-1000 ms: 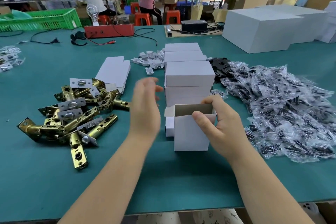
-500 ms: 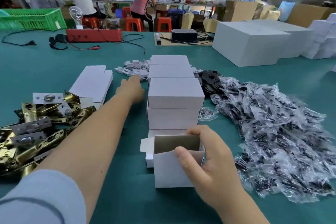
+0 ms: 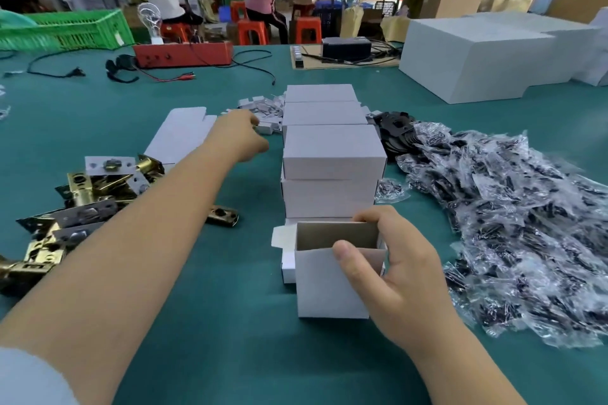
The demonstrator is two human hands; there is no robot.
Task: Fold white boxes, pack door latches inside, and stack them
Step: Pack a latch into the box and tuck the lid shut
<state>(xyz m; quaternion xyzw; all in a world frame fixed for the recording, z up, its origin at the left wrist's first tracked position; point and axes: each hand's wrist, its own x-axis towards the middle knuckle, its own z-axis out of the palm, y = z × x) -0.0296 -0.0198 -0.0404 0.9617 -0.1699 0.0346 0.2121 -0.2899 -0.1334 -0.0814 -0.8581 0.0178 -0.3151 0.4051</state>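
An open white box [image 3: 329, 286] stands upright on the green table near me, its top flaps up. My right hand [image 3: 394, 270] grips its rim, thumb on the front wall and fingers behind. Behind it rise stacked closed white boxes [image 3: 332, 154]. My left hand [image 3: 238, 135] is stretched far forward, its fingertips at a heap of small white pieces [image 3: 263, 108]; whether it holds one is hidden. Brass door latches [image 3: 82, 197] lie piled at the left. Flat unfolded boxes [image 3: 179, 136] lie under my left forearm.
A large heap of clear plastic bags with dark parts [image 3: 513, 227] covers the right. Black plates [image 3: 398, 131] sit behind it. Big white cartons [image 3: 477, 56], a red device [image 3: 184, 54] with cables and a green crate [image 3: 65, 29] stand farther back. People sit at distant tables.
My left hand has reached from beside the open box forward to the small white pieces. My right hand keeps its grip on the open box. The camera moved closer.
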